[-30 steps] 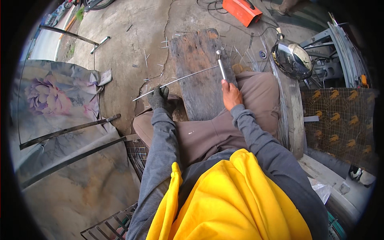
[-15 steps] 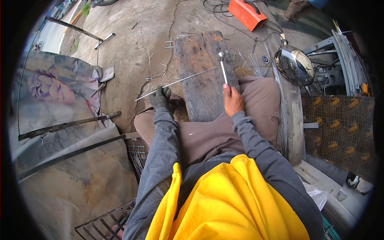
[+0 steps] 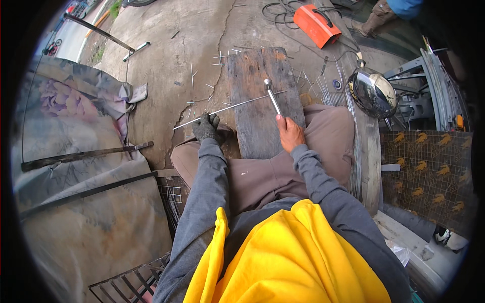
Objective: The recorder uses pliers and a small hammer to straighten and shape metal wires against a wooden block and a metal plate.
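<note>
In a dark glove, my left hand (image 3: pixel 205 127) is closed around a thin metal rod (image 3: pixel 237 104). The rod slants up to the right, and its far part lies across a worn wooden plank (image 3: pixel 252 129) between my legs. My bare right hand (image 3: pixel 290 134) grips the handle of a ball-headed metal hammer (image 3: pixel 273 100). The hammer's round head is over the plank, close to the rod; whether it touches the rod I cannot tell.
Short cut rods (image 3: pixel 193 76) lie scattered on the concrete left of the plank. An orange box-shaped machine (image 3: pixel 317 25) with cables stands far right. Beside my right knee are a dark shiny welding mask (image 3: pixel 372 91) and long thin rods (image 3: pixel 356 166). A printed cloth (image 3: pixel 76 212) hangs at left.
The hammer has tilted left and its head has come down closer to the rod. My left hand still holds the rod; the whole view has shifted slightly.
</note>
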A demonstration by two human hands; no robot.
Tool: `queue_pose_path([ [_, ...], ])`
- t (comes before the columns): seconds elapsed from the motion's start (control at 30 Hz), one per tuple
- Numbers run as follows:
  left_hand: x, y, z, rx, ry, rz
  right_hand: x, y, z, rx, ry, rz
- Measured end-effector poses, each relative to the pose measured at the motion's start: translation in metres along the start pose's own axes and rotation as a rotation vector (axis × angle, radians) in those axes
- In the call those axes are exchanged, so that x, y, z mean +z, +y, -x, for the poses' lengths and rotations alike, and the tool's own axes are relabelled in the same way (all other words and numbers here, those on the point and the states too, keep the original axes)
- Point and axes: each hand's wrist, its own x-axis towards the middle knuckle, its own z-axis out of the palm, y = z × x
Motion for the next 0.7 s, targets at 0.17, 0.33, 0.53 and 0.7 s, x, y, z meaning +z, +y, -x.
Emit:
queue_pose_path([
  [0.17, -0.002, 0.001, 0.003, -0.045, -0.01, 0.016, 0.003, -0.001, 0.0, 0.003, -0.089, 0.054],
  [0.33, 0.003, 0.004, 0.009, -0.005, 0.013, 0.008, -0.002, -0.006, -0.003, 0.04, -0.107, 0.033],
  [0.53, 0.002, 0.006, 0.01, -0.002, -0.006, -0.029, -0.009, -0.008, -0.005, 0.026, -0.064, 0.011],
  [0.7, 0.0, 0.007, 0.011, -0.002, 0.015, 0.017, -0.007, 0.004, -0.005, 0.061, 0.096, 0.033],
])
